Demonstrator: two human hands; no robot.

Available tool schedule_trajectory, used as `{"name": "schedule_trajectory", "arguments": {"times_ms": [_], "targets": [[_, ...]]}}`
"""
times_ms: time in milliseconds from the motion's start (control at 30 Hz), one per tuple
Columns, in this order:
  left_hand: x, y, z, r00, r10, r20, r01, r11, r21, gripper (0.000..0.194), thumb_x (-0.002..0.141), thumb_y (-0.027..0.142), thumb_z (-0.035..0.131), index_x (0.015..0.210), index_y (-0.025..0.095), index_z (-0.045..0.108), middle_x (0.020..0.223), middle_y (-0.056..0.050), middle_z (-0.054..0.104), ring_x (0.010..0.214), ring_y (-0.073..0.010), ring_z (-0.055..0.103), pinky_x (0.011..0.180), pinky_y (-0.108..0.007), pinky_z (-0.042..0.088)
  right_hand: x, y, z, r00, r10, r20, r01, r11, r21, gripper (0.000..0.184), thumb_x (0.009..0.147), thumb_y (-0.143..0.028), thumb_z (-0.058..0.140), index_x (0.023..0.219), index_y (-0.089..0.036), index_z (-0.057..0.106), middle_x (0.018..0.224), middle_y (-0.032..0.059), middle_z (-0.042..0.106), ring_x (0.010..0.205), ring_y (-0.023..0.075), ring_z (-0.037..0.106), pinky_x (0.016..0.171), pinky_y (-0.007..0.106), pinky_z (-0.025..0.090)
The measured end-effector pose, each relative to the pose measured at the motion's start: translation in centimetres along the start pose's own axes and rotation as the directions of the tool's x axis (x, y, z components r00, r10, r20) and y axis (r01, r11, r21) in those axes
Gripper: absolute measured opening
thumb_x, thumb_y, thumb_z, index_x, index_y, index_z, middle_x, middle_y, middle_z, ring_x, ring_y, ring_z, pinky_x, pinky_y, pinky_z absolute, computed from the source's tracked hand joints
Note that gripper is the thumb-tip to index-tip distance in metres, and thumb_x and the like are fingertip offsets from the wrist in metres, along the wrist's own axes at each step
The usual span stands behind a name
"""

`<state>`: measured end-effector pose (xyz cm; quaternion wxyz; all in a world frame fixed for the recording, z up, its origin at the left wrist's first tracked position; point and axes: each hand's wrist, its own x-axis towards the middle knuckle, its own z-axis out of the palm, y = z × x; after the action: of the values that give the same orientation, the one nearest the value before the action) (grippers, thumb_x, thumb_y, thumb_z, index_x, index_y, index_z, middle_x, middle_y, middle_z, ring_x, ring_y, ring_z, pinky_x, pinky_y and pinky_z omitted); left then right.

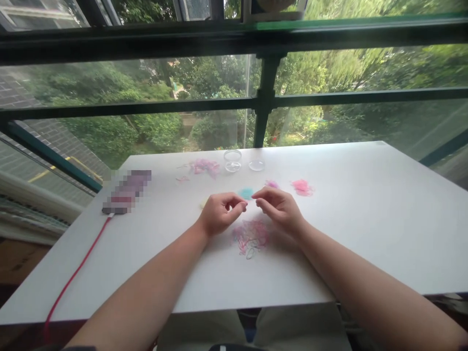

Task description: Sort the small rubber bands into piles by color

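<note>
My left hand (224,212) is over the table, thumb and forefinger pinched; anything between the tips is too small to make out. Facing it, my right hand (280,207) has curled fingers, with a narrow gap between thumb and forefinger and nothing visible there. Below and between both hands lies a loose mixed pile of small elastic bands (251,236), mostly pink. Just behind the fingertips sit a teal heap of bands (246,193) and a purple heap (272,184). A pale yellow heap (203,203) is partly hidden by my left hand.
A pink heap of bands (302,187) lies right of centre. Pinkish-purple bands (204,166) spread at the back left, beside a clear round container (232,161) and a clear disc (256,165). A blurred device (127,191) with a red cable (82,265) lies left on the white table (383,219).
</note>
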<state>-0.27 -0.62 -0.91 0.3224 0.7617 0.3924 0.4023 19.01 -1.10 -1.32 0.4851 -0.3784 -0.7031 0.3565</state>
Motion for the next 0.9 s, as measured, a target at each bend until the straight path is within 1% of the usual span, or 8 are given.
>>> {"name": "schedule_trajectory", "arguments": {"times_ms": [67,133,233,333,633,900], "targets": [[-0.2,0.2,0.1,1.0,0.01,0.009,-0.01,1.0,0.004,0.016,0.082,0.024,0.058,0.079,0.014,0.069,0.069,-0.003,0.069,0.058,-0.0095,0.055,0.054,-0.02,0.041,-0.4,-0.4,-0.1,1.0,-0.014,0.026,0.013,0.999,0.031,0.014,0.081,-0.025,0.06,0.092,-0.018,0.062,0.067,0.0,0.055,0.058,0.0109,0.049,0.056,0.026,0.041],[-0.3,0.3,0.2,0.999,0.029,0.013,-0.029,1.0,0.007,0.014,0.082,0.022,0.058,0.078,0.014,0.069,0.069,-0.003,0.07,0.06,-0.0096,0.056,0.056,-0.02,0.042,-0.6,-0.7,0.0,0.998,-0.04,0.054,0.039,0.999,0.019,0.013,0.079,-0.021,0.061,0.092,-0.018,0.06,0.064,-0.0013,0.053,0.057,0.0105,0.048,0.055,0.025,0.041],[-0.3,0.4,0.2,0.999,0.049,0.022,-0.049,0.999,0.008,0.013,0.082,0.02,0.058,0.077,0.014,0.069,0.069,-0.002,0.069,0.059,-0.0088,0.056,0.056,-0.02,0.042,-0.7,-1.1,0.2,0.994,-0.085,0.063,0.089,0.994,-0.064,0.008,0.079,-0.017,0.058,0.087,-0.018,0.06,0.064,-0.0011,0.052,0.056,0.0097,0.047,0.054,0.024,0.041],[-0.3,0.5,0.2,0.997,0.062,0.037,-0.062,0.998,0.009,0.012,0.081,0.019,0.059,0.076,0.015,0.069,0.068,-0.001,0.069,0.059,-0.0086,0.056,0.056,-0.02,0.042,-0.7,-1.4,0.2,0.992,-0.104,0.071,0.113,0.986,-0.124,0.005,0.079,-0.014,0.057,0.08,-0.018,0.061,0.066,0.0,0.053,0.057,0.0095,0.047,0.054,0.024,0.04],[-0.5,0.6,0.0,0.997,0.064,0.042,-0.065,0.998,0.008,0.013,0.082,0.02,0.059,0.076,0.015,0.068,0.068,-0.001,0.069,0.059,-0.0086,0.057,0.057,-0.02,0.043,-0.8,-1.6,0.0,0.996,-0.076,0.057,0.084,0.984,-0.158,0.006,0.08,-0.014,0.058,0.074,-0.016,0.06,0.064,0.0004,0.055,0.057,0.0093,0.046,0.054,0.024,0.04],[-0.5,0.7,-0.1,0.997,0.063,0.034,-0.064,0.998,0.005,0.017,0.084,0.021,0.057,0.073,0.014,0.067,0.067,-0.002,0.069,0.059,-0.0098,0.059,0.057,-0.021,0.043,-0.7,-1.8,0.0,0.997,-0.045,0.066,0.055,0.986,-0.159,0.006,0.079,-0.014,0.057,0.074,-0.016,0.06,0.063,-0.0003,0.055,0.056,0.0091,0.046,0.054,0.024,0.039]]}}
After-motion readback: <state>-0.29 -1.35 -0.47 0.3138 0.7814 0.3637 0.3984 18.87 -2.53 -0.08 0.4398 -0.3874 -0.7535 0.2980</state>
